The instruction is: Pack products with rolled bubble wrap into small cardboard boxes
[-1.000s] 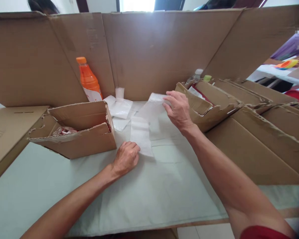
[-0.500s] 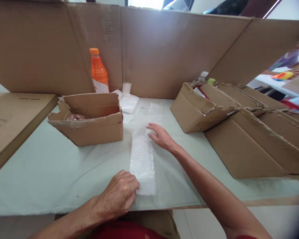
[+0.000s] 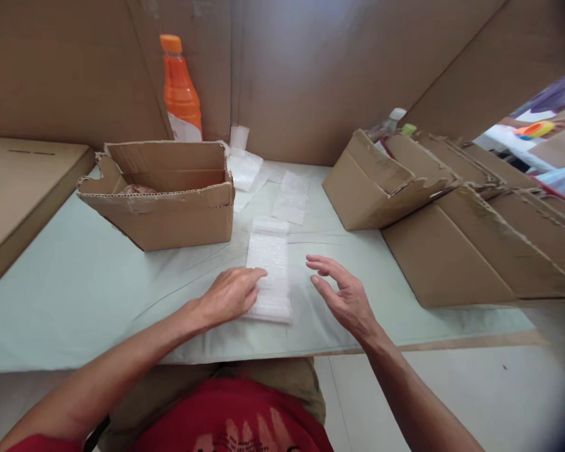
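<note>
A strip of clear bubble wrap (image 3: pixel 273 251) lies lengthwise on the pale green tabletop, creased across, with its near end folded in layers. Over its left edge rests my left hand (image 3: pixel 230 294), fingers curled on the wrap and the index finger reaching across it. Some of those fingertips are hidden. My right hand (image 3: pixel 346 298) hovers to the right of the strip, apart from it, fingers spread and holding nothing. Just beyond the strip lies a smaller piece of bubble wrap (image 3: pixel 292 196).
An open cardboard box (image 3: pixel 183 220) stands on the left, with an orange bottle (image 3: pixel 181 94) behind it. White plastic sheets (image 3: pixel 245 169) lie beside it. More cut boxes (image 3: pixel 362 188) line the right. A cardboard wall (image 3: pixel 301 81) closes the back; a flat carton (image 3: pixel 32 182) lies far left.
My right hand has drawn back toward me, off the strip. My left hand has moved forward along its left edge. The small piece now lies apart from the strip. The view has tilted downward.
</note>
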Tool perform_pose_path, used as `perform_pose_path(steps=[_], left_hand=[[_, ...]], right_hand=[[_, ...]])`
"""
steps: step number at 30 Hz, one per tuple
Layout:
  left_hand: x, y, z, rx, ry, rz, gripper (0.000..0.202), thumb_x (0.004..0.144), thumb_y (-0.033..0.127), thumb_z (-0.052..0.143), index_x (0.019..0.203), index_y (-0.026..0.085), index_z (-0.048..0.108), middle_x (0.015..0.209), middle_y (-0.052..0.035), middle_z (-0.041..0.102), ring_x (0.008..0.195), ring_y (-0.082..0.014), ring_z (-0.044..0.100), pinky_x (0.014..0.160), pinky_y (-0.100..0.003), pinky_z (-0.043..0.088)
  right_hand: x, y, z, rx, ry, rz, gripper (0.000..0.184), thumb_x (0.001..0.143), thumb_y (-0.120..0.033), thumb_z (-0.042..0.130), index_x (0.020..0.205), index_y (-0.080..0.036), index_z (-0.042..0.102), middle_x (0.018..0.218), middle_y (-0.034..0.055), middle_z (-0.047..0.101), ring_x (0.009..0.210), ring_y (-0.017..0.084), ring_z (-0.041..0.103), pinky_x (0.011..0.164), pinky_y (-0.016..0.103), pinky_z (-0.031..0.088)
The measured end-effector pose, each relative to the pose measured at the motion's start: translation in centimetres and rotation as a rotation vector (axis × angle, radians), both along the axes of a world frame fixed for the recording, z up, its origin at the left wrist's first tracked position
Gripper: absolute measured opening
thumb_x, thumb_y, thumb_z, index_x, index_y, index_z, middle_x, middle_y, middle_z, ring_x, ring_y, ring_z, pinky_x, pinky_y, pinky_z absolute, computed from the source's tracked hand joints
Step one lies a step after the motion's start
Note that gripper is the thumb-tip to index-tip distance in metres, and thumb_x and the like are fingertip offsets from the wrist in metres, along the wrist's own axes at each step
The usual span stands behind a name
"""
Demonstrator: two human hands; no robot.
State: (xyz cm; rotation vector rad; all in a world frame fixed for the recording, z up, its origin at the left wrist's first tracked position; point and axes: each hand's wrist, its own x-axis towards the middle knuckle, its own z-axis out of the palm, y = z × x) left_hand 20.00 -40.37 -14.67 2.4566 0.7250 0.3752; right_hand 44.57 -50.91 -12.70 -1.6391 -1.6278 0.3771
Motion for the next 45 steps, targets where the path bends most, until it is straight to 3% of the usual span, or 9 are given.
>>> perform_pose_path(steps=[6, 12, 16, 20, 27, 30, 36, 42, 45], left_hand=[[1.0, 1.0, -2.0, 0.094, 0.012, 0.033, 0.048, 0.088, 0.016, 0.056, 0.135, 0.019, 0.055, 0.108, -0.0095, 0.071, 0.102, -0.0268, 0.067, 0.092, -0.042, 0.055], [-1.0, -1.3, -0.8, 0.194, -0.186, 0.095, 0.042, 0.094, 0.026, 0.058, 0.135, 0.020, 0.054, 0.134, -0.0155, 0.060, 0.121, -0.0298, 0.059, 0.101, -0.047, 0.050], [-2.5, -3.3, -0.2, 0.093, -0.194, -0.028, 0.039, 0.095, 0.017, 0.053, 0.134, 0.020, 0.054, 0.107, -0.0095, 0.072, 0.098, -0.0235, 0.066, 0.089, -0.040, 0.052], [-2.4, -3.9, -0.7, -0.008, -0.180, 0.057, 0.038, 0.095, 0.015, 0.051, 0.132, 0.020, 0.055, 0.097, -0.0055, 0.075, 0.084, -0.0183, 0.068, 0.080, -0.032, 0.054], [-1.4, -2.9, -1.6, 0.231, -0.069, 0.151, 0.030, 0.094, 0.014, 0.049, 0.122, 0.015, 0.061, 0.108, -0.0124, 0.070, 0.097, -0.0267, 0.066, 0.084, -0.042, 0.054], [-2.0, -3.6, -1.1, 0.283, -0.140, 0.095, 0.030, 0.094, 0.019, 0.055, 0.123, 0.014, 0.060, 0.116, -0.0145, 0.067, 0.104, -0.0290, 0.062, 0.088, -0.045, 0.052], [-3.6, -4.9, -0.6, 0.064, -0.208, 0.037, 0.039, 0.091, 0.012, 0.056, 0.129, 0.017, 0.054, 0.097, -0.0050, 0.073, 0.085, -0.0201, 0.065, 0.078, -0.035, 0.051], [-2.2, -3.2, -2.0, 0.250, -0.182, 0.194, 0.029, 0.094, 0.016, 0.055, 0.122, 0.014, 0.060, 0.111, -0.0130, 0.070, 0.099, -0.0266, 0.064, 0.085, -0.041, 0.051], [-2.3, -3.3, -1.7, 0.271, -0.209, 0.127, 0.032, 0.092, 0.022, 0.060, 0.123, 0.014, 0.060, 0.115, -0.0142, 0.068, 0.104, -0.0281, 0.062, 0.089, -0.043, 0.050]], right_hand=[[-2.8, -3.2, -1.8, 0.041, -0.226, 0.208, 0.033, 0.091, -0.029, 0.063, 0.125, -0.027, 0.066, 0.135, 0.0110, 0.066, 0.122, 0.030, 0.062, 0.100, 0.051, 0.052], [-4.6, -1.8, -4.2, 0.011, -0.280, 0.287, 0.031, 0.095, -0.017, 0.053, 0.120, -0.026, 0.069, 0.123, 0.0096, 0.073, 0.112, 0.029, 0.067, 0.091, 0.050, 0.053], [-4.7, -1.6, -3.8, -0.003, -0.061, 0.252, 0.028, 0.099, -0.018, 0.050, 0.117, -0.026, 0.070, 0.101, 0.0056, 0.077, 0.092, 0.023, 0.071, 0.081, 0.040, 0.057], [-4.9, -2.9, -3.0, -0.002, -0.054, 0.188, 0.027, 0.099, -0.021, 0.052, 0.120, -0.026, 0.067, 0.110, 0.0065, 0.075, 0.099, 0.022, 0.071, 0.084, 0.038, 0.057], [-5.2, -3.2, -3.5, 0.194, -0.492, 0.237, 0.025, 0.095, -0.014, 0.057, 0.118, -0.019, 0.065, 0.125, 0.0125, 0.070, 0.114, 0.029, 0.063, 0.089, 0.045, 0.050], [-5.2, -2.1, -3.7, 0.182, -0.466, 0.268, 0.024, 0.096, -0.010, 0.052, 0.116, -0.018, 0.065, 0.114, 0.0102, 0.074, 0.100, 0.025, 0.067, 0.083, 0.041, 0.050], [-5.3, -2.9, -2.8, 0.023, -0.212, 0.308, 0.026, 0.100, -0.017, 0.052, 0.123, -0.022, 0.062, 0.107, 0.0060, 0.075, 0.095, 0.020, 0.069, 0.082, 0.034, 0.054], [-6.0, -3.3, -3.0, 0.150, -0.497, 0.230, 0.026, 0.095, -0.018, 0.059, 0.120, -0.018, 0.063, 0.127, 0.0146, 0.067, 0.112, 0.031, 0.061, 0.090, 0.046, 0.048], [-6.1, -2.4, -3.2, 0.129, -0.511, 0.257, 0.023, 0.096, -0.014, 0.054, 0.117, -0.018, 0.063, 0.117, 0.0115, 0.071, 0.102, 0.028, 0.064, 0.085, 0.043, 0.049]])
